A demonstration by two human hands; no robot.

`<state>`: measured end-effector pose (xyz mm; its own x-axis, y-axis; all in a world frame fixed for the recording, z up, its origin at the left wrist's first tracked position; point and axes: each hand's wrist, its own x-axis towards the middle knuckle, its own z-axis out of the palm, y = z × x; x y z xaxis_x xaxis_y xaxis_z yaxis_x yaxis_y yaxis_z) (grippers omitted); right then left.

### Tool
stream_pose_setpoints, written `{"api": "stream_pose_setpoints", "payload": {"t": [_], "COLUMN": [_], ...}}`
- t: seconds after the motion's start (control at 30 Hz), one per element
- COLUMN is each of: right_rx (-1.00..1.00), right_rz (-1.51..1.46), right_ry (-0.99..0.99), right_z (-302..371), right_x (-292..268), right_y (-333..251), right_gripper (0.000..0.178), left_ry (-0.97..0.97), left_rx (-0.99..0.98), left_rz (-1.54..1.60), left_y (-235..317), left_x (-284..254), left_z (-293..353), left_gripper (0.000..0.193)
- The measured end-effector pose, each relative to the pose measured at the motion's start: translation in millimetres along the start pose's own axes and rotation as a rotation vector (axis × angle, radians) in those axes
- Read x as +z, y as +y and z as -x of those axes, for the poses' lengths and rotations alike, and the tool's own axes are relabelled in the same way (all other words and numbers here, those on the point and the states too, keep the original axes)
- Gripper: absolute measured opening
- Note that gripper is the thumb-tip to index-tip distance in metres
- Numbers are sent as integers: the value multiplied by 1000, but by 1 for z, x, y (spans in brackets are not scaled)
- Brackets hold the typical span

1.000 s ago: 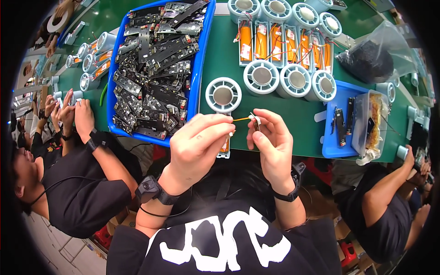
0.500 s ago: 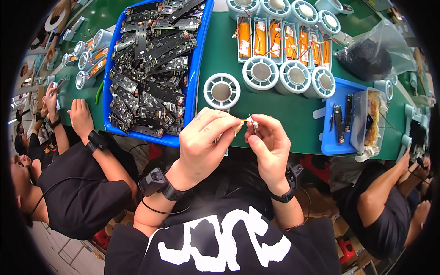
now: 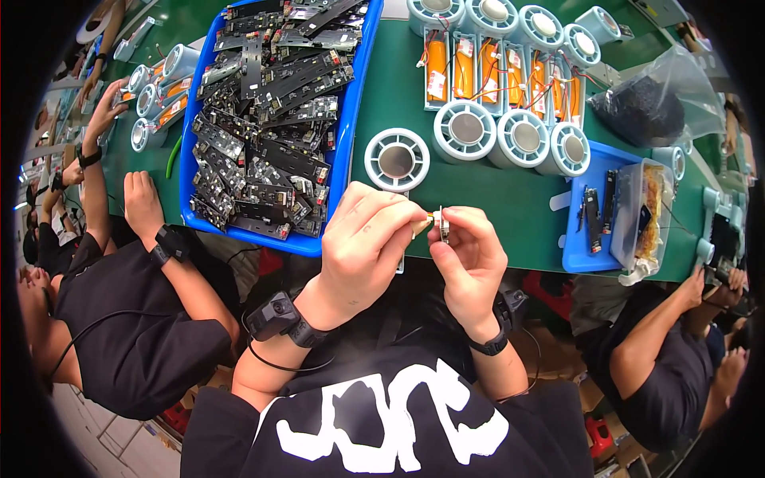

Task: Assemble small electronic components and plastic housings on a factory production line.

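My left hand (image 3: 362, 247) is closed, thumb and forefinger pinching thin coloured wires (image 3: 430, 217) with a small plug end. Facing it, my right hand (image 3: 476, 267) grips a small circuit board (image 3: 444, 225) on edge between thumb and fingers. The wire end meets the board; whether it is seated I cannot tell. Just beyond my left hand lies a light blue round-headed housing (image 3: 397, 161) with a slotted rim and grey disc. Its lower part is mostly hidden under that hand.
A blue tray (image 3: 348, 131) heaped with black circuit boards stands at left. Far right of centre are several light blue housings (image 3: 523, 137) with orange batteries (image 3: 464, 72). A smaller blue tray (image 3: 575, 253), a clear tub (image 3: 629, 209) and a plastic bag (image 3: 685, 88) sit at right. Co-workers flank me.
My hands stay together, and the board has turned slightly between my right fingers. The view has shifted a little. At left, a co-worker's hand has reached forward toward the housings there.
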<state>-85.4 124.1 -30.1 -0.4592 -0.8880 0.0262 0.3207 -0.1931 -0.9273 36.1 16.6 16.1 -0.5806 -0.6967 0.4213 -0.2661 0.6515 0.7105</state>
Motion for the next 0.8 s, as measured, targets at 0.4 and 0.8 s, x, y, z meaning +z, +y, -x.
{"api": "stream_pose_setpoints", "payload": {"t": [0.4,0.8], "right_rx": [-330,-265], "right_rz": [337,243], "right_ry": [-33,-104], "right_z": [-9,-12], "right_x": [-3,-13], "right_y": [3,5], "right_gripper": [42,43], "left_ry": [-145,-176], "left_rx": [-330,-473], "left_rz": [293,520], "left_y": [4,1], "left_x": [-16,-17], "left_z": [-7,-10], "left_gripper": [10,12]}}
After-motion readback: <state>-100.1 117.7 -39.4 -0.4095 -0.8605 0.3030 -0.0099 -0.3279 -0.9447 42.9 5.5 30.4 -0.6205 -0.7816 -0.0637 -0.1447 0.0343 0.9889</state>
